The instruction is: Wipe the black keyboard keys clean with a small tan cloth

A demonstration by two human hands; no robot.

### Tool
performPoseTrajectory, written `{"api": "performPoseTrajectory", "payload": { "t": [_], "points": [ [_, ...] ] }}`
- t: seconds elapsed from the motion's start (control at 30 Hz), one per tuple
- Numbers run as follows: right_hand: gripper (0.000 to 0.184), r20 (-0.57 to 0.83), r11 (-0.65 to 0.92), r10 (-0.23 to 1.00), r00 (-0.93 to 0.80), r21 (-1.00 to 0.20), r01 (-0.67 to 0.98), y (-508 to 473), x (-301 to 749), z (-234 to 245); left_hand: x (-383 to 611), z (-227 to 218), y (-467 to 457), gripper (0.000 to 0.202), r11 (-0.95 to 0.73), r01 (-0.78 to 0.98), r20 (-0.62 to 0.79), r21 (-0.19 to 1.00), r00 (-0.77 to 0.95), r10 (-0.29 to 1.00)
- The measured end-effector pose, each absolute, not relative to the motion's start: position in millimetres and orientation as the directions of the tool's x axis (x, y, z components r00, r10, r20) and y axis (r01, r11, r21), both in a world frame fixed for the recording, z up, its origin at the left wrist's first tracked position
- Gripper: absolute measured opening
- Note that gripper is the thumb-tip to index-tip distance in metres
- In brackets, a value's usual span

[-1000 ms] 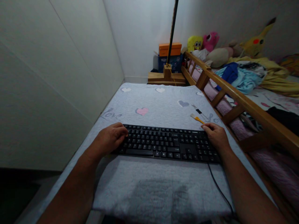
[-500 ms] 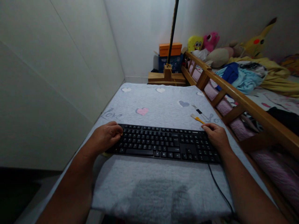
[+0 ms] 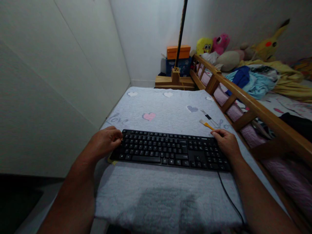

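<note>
A black keyboard (image 3: 156, 148) lies lengthwise on a table covered with a pale blue quilted cloth (image 3: 168, 180). At its left end is my left hand (image 3: 103, 141), closed, thumb and fingers pinched together by the upper left corner; what they hold, if anything, is too small to make out. My right hand (image 3: 226, 143) is closed around the keyboard's right end and hides part of the number pad. Its fingertips meet the handle end of a yellow-handled brush (image 3: 207, 124). Something yellow (image 3: 112, 161) peeks out under the keyboard's lower left corner.
Beyond the brush lies a thin tool with a black grip (image 3: 208, 116). The keyboard's cable (image 3: 227, 193) runs toward the near right edge. A wooden bed rail (image 3: 248, 97) borders the right, a pale panel (image 3: 73, 81) the left. A wooden stand (image 3: 175, 79) is behind.
My left hand has shifted slightly left, uncovering more of the keyboard's left end and the yellow thing at the corner. My right hand, the keyboard and the brush have hardly moved.
</note>
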State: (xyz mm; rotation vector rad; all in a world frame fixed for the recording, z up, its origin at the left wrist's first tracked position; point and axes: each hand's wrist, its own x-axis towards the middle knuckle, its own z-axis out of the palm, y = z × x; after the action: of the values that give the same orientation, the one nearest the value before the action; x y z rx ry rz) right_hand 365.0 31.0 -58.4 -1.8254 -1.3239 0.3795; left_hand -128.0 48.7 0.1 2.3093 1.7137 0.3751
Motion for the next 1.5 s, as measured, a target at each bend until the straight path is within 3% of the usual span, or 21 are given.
{"api": "performPoseTrajectory", "payload": {
  "t": [0.37, 0.6, 0.87, 1.3, 1.4, 1.5],
  "points": [
    [0.031, 0.200, -0.122, 0.887, 0.416, -0.768, 0.629, 30.3, 365.1, -58.4, -135.8, -3.7, 49.8, 0.021, -0.216, 0.925, 0.075, 0.312, 0.202, 0.976],
    [0.030, 0.216, -0.106, 0.888, 0.406, -0.763, 0.638, 30.9, 364.1, -56.9, -111.2, -1.6, 42.7, 0.027, -0.415, 0.776, 0.189, 0.476, 0.370, 0.910],
    [0.031, 0.215, -0.110, 0.885, 0.413, -0.766, 0.634, 31.0, 362.2, -55.0, -102.1, -7.8, 43.6, 0.025, -0.462, 0.795, 0.089, 0.393, 0.467, 0.880],
    [0.033, 0.191, -0.138, 0.884, 0.427, -0.765, 0.629, 30.4, 360.7, -52.5, -124.6, -3.2, 46.6, 0.022, -0.244, 0.939, -0.031, 0.242, 0.259, 0.966],
    [0.034, 0.187, -0.138, 0.887, 0.423, -0.767, 0.627, 30.6, 362.7, -55.2, -127.6, -3.9, 47.1, 0.022, -0.209, 0.956, 0.005, 0.206, 0.213, 0.977],
    [0.035, 0.180, -0.144, 0.888, 0.423, -0.765, 0.627, 31.2, 364.6, -57.9, -123.4, -2.9, 46.0, 0.023, -0.232, 0.939, 0.116, 0.252, 0.209, 0.971]
  ]
}}
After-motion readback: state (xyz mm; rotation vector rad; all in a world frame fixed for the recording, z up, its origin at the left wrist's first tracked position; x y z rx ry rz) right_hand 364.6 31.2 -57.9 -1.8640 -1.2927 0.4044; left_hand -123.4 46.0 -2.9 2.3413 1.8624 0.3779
